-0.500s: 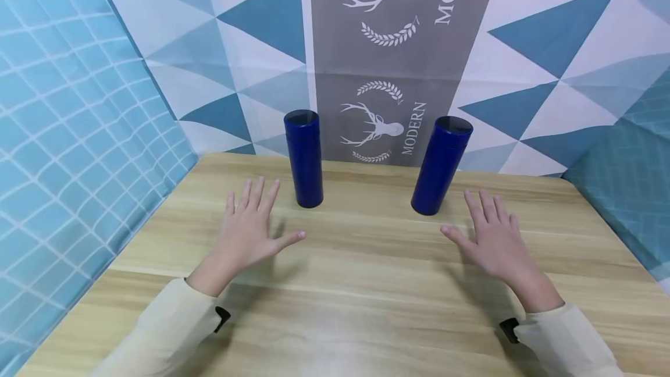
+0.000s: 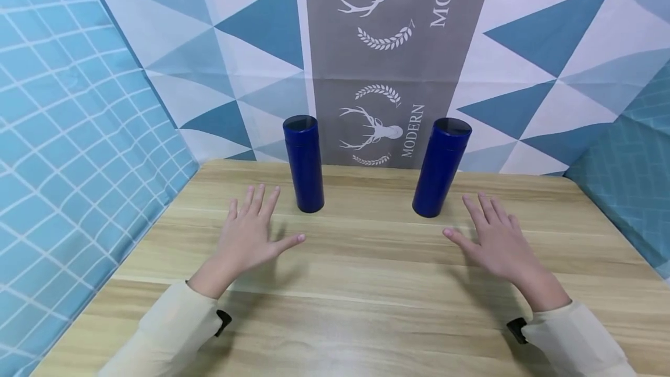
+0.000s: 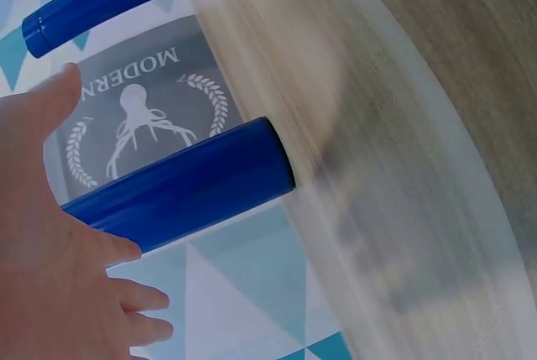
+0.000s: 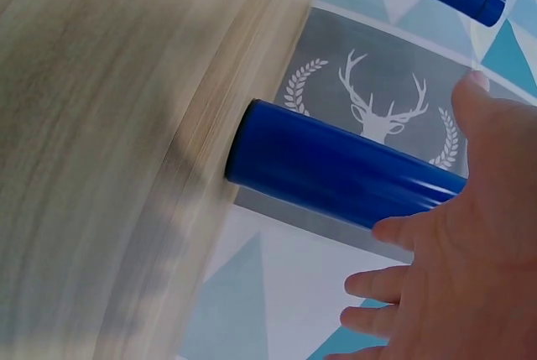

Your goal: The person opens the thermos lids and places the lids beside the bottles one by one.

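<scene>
Two dark blue cylinders with black tops, shaped like thermos flasks, stand upright near the back of the wooden table. My left hand (image 2: 246, 243) hovers in front and to the left of the left blue flask (image 2: 305, 167), fingers spread and thumb out to the right. In front and to the right of the right blue flask (image 2: 441, 170), my right hand (image 2: 497, 243) is likewise spread, its thumb pointing left. Neither hand holds anything. Each wrist view shows the nearer flask partly covered by the hand: left flask (image 3: 201, 184), right flask (image 4: 336, 163).
The wooden table (image 2: 335, 295) ends at the back against a patterned cloth (image 2: 262, 34) with triangles and a grey deer panel (image 2: 387, 68). A blue tiled-pattern cloth (image 2: 63, 132) hangs along the left side, and a teal cloth (image 2: 628, 179) on the right.
The head view has shifted slightly, so the flasks and table edge sit a little lower. Both hands keep nearly the same spread pose beside the flasks.
</scene>
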Demonstrator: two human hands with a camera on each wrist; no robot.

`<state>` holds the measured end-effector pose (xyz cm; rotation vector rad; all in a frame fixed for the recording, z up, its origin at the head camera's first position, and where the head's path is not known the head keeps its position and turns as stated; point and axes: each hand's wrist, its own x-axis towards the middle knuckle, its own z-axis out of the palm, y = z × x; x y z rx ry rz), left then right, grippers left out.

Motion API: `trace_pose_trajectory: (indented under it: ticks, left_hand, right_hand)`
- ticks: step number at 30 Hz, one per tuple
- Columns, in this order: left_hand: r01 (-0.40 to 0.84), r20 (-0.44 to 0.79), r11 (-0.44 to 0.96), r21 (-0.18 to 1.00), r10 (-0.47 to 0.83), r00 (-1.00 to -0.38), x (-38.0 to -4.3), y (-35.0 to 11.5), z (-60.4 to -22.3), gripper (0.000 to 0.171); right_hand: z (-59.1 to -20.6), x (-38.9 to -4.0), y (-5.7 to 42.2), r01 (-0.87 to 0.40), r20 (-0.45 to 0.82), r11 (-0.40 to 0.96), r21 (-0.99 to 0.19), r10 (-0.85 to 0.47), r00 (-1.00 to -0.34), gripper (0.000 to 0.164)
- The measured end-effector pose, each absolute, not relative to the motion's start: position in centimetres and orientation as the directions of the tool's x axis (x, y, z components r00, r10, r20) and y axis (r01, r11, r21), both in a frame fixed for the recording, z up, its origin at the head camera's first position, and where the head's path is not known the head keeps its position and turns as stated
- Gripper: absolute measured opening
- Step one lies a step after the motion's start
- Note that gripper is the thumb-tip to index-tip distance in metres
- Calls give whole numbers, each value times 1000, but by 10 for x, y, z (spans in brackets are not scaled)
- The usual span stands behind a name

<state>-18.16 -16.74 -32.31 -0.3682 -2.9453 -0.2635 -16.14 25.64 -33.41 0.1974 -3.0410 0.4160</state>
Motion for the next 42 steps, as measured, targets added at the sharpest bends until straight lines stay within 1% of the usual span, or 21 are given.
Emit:
trace_pose_trajectory:
  ticks: [7,15,19,27,34,40,42]
  left_hand:
    - [257,156,948,188,229,-961,-191,-168,-324,105]
    - [235,110,944,230,214,-970,-193,-173,-324,101]
    - [246,99,941,233,229,-968,-194,-174,-323,100]
    - [265,77,934,240,254,-964,-201,-175,-323,96]
    - [261,69,931,253,252,-965,-202,-174,-321,93]
    - [254,103,925,282,234,-967,-206,-171,-320,88]
    - [247,111,923,294,224,-968,-208,-171,-320,86]
  right_hand:
    - [-328,-163,259,-145,54,957,-252,-136,-989,90]
    - [-329,-161,257,-156,8,946,-283,-161,-987,89]
    - [-327,-161,257,-140,-12,951,-274,-149,-989,88]
    - [-321,-163,255,-95,-92,960,-262,-123,-988,90]
    - [-319,-163,255,-119,-87,954,-276,-148,-985,91]
    - [-313,-166,256,-136,-85,953,-273,-164,-983,92]
    - [-312,-167,257,-139,-88,950,-279,-169,-982,91]
